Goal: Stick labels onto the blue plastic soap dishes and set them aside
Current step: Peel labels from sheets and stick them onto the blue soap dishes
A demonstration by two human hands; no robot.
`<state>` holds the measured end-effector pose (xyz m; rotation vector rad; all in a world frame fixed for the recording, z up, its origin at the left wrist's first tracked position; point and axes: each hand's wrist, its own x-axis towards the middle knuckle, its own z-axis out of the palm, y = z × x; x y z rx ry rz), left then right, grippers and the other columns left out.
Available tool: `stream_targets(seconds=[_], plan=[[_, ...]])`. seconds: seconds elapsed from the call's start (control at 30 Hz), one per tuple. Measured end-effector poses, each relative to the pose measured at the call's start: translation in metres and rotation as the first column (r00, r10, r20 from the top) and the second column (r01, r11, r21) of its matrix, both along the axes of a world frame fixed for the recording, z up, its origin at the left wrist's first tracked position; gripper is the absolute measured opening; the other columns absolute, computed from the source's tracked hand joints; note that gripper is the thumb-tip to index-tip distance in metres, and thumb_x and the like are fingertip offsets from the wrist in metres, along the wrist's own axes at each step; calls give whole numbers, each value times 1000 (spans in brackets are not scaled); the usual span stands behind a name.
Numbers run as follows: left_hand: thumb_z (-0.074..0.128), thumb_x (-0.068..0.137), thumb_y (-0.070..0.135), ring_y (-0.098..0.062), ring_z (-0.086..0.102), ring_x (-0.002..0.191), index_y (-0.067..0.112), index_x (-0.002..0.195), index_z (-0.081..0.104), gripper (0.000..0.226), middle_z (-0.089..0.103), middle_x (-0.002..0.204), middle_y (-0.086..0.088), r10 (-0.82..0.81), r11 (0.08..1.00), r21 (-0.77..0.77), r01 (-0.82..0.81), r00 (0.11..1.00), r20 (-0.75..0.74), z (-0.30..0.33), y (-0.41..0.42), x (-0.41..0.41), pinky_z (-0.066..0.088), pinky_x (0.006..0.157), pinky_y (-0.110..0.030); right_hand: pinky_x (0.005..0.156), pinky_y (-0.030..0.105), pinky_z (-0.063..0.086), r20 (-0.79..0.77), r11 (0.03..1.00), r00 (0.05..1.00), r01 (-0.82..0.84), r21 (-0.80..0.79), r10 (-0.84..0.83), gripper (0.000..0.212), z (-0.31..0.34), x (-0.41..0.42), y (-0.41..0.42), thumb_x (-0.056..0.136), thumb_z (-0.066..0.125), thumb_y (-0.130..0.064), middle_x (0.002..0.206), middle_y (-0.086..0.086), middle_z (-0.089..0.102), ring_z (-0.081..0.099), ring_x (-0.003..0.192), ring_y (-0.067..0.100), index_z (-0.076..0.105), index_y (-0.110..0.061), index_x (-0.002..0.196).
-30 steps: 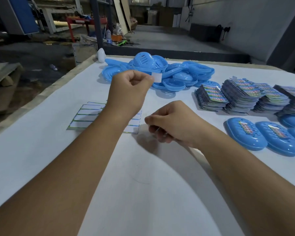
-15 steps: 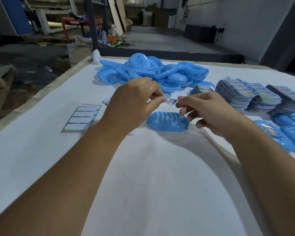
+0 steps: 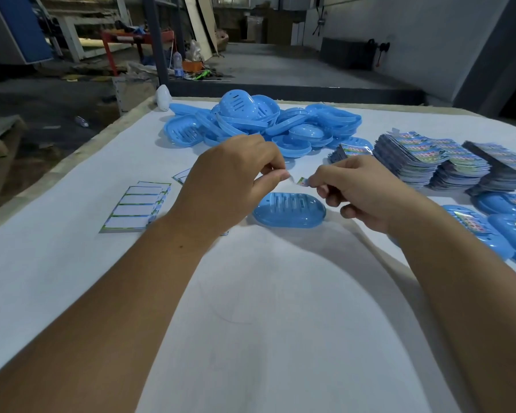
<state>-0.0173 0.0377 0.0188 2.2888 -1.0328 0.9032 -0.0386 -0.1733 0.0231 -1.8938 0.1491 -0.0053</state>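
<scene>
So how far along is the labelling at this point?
Done: several labelled blue plastic soap dishes lie set aside at the right. In hand: the left hand and right hand pinch a small colourful label between them above one unlabelled oval blue dish. Left: the pile of bare blue dishes at the far edge, with stacks of printed label sheets waiting.

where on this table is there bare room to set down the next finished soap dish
Bare white table lies between the forearms, nearer than the soap dish. Another open strip lies left, nearer than the backing sheets. Crowded: the pile of dishes at the far edge, label stacks and labeled dishes at right.
</scene>
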Motion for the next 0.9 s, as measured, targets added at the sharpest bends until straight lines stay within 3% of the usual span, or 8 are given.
stream_targets(seconds=[0.13,0.27,0.33,0.4,0.5,0.67,0.77,0.9], plan=[[72,92,31,-10,53,74,14,92,73,16,67,82,2,51,999,-14,-51,999,-4,-1,0,1,51,64,-34,34,17,23,-97,971,995,48,236,-26,34,2,1,-5,84,69,-20,63,-5,53,41,46,6,72,-24,50],[74,89,29,-6,51,68,24,85,71,7,59,73,17,134,990,-22,-139,980,-150,-4,-1,2,48,66,-30,34,16,23,-65,945,997,63,320,-44,20,2,0,-4,83,70,-18,61,-6,52,40,47,6,66,-22,65],[73,87,28,-5,57,69,32,78,68,11,61,68,19,149,979,-83,-185,934,-324,-6,-3,3,48,67,-21,36,17,25,47,958,993,87,274,-104,22,-1,1,-1,82,72,-16,59,-5,54,39,48,8,65,-20,62],[71,88,28,2,59,65,29,72,70,15,66,65,13,93,947,-225,-230,865,-493,-7,-7,2,45,59,-10,39,19,28,173,973,970,139,184,-171,27,-3,1,2,81,74,-16,55,-5,56,39,48,10,67,-17,55],[66,91,41,4,56,56,21,74,76,28,69,66,7,-50,889,-375,-264,758,-650,-5,-12,1,48,60,-19,41,19,30,334,974,915,222,48,-225,18,-6,2,7,77,72,-19,52,-7,56,38,48,11,70,-14,60],[71,86,52,3,55,55,23,73,77,32,70,66,7,-137,862,-437,-257,711,-689,-7,-17,-2,49,63,-23,41,16,34,491,951,845,294,-96,-212,13,-11,4,12,74,69,-24,46,-13,57,39,41,2,73,-27,62],[79,82,43,6,57,55,26,73,76,20,71,65,14,-141,862,-441,-248,718,-681,-10,-18,-1,45,54,-10,42,16,35,493,951,845,293,-100,-208,15,-10,4,13,74,69,-25,45,-13,56,39,42,2,73,-34,63],[79,82,35,4,61,57,27,72,75,13,72,67,15,-115,857,-440,-268,733,-670,-13,-18,1,47,55,-12,42,16,35,479,964,857,256,-70,-192,10,-9,2,15,75,69,-23,48,-9,56,39,45,5,75,-30,71]])
